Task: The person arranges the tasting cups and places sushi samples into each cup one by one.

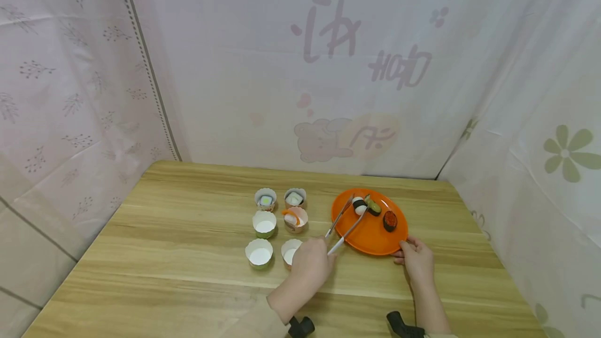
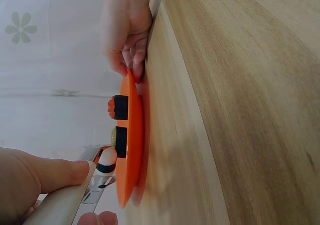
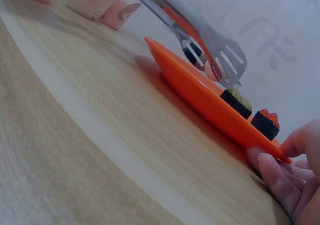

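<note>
My left hand (image 1: 310,262) grips a pair of tongs (image 1: 336,245) by its white handles. The metal tips reach over an orange plate (image 1: 371,242), one on each side of a white sushi piece with a black band (image 1: 359,206); whether they pinch it is unclear. Beside it on the plate are a green-topped sushi piece (image 1: 373,206) and a red roe sushi piece (image 1: 389,221). At the plate's near right rim, my right hand (image 1: 419,264) pinches the edge between thumb and fingers, as the right wrist view shows.
Left of the plate stand several paper cups. Three hold sushi pieces: the back left cup (image 1: 265,207), the back right cup (image 1: 300,192) and the cup with an orange-topped piece (image 1: 297,227). White insides show in the others, such as the front left cup (image 1: 259,254). Curtains surround the wooden table (image 1: 188,254).
</note>
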The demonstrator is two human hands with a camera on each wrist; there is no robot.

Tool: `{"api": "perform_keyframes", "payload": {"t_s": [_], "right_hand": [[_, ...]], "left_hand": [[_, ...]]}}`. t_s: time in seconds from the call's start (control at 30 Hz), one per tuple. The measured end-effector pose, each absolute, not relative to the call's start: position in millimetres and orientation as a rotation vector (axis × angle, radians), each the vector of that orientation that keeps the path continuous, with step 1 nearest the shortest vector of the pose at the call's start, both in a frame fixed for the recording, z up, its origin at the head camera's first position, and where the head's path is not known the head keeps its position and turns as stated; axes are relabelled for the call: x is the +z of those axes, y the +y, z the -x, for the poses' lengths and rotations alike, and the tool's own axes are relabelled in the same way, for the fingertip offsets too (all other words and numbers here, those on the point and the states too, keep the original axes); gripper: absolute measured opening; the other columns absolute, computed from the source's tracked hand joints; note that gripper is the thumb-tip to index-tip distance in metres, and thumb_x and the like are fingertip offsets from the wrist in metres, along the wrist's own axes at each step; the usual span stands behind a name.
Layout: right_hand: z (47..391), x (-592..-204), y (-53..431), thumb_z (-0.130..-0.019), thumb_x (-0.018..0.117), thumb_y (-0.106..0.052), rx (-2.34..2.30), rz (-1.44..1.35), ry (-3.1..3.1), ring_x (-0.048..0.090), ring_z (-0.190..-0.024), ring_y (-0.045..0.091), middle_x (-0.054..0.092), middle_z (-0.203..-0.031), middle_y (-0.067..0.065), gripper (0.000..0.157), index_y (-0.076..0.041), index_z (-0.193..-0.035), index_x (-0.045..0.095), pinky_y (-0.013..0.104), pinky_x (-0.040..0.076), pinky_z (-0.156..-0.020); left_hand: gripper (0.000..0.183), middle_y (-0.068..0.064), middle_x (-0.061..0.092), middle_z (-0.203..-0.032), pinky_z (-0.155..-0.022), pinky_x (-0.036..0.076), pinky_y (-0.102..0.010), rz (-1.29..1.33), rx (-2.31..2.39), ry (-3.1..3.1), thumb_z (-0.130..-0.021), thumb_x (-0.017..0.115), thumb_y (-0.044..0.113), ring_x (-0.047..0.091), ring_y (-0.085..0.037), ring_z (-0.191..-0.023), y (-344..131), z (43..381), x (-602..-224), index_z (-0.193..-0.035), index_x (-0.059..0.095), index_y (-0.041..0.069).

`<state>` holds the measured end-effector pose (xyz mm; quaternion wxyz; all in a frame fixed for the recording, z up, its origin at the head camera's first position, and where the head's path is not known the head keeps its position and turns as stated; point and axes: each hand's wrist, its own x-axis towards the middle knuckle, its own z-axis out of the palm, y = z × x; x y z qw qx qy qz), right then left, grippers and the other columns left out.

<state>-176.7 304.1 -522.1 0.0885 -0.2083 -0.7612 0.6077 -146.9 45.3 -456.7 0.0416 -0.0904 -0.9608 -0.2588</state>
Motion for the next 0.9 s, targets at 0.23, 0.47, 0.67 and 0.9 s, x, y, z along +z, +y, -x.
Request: {"api": "perform_keyframes", "payload": {"t_s": [0.23,0.47,0.67,0.9], "right_hand": [[177,-521,303,-0.092,0.046,-0.01,1.828,0.611,-2.249,0.061,-0.062,0.013,0.061,-0.091,0.016,0.045,0.011,-0.13,0.033,0.028,0.051,-0.055],[176,-521,303,-0.093,0.045,-0.012,1.814,0.612,-2.27,0.061,-0.063,0.013,0.059,-0.095,0.019,0.046,0.011,-0.131,0.032,0.027,0.051,-0.056],[176,-521,303,-0.093,0.045,-0.012,1.808,0.611,-2.263,0.061,-0.063,0.013,0.059,-0.097,0.02,0.045,0.011,-0.13,0.033,0.027,0.051,-0.056],[176,-522,304,-0.092,0.045,-0.011,1.827,0.624,-2.25,0.06,-0.063,0.012,0.058,-0.098,0.019,0.047,0.01,-0.132,0.031,0.028,0.051,-0.056]], "left_hand": [[0.029,0.001,0.046,-0.057,-0.035,0.031,-0.026,0.278,-0.777,-2.938,-0.076,0.071,0.035,0.043,-0.012,-0.046,42,145,-453,-0.079,0.062,0.007],[0.032,-0.001,0.049,-0.059,-0.035,0.032,-0.026,0.261,-0.81,-2.954,-0.076,0.07,0.036,0.044,-0.012,-0.046,36,142,-448,-0.086,0.063,0.006],[0.036,-0.001,0.05,-0.059,-0.037,0.033,-0.026,0.284,-0.773,-2.942,-0.076,0.07,0.036,0.044,-0.011,-0.045,30,140,-447,-0.091,0.064,0.004],[0.041,-0.001,0.051,-0.059,-0.039,0.034,-0.025,0.32,-0.679,-2.925,-0.076,0.07,0.038,0.043,-0.011,-0.046,23,139,-446,-0.095,0.064,0.002]]}}
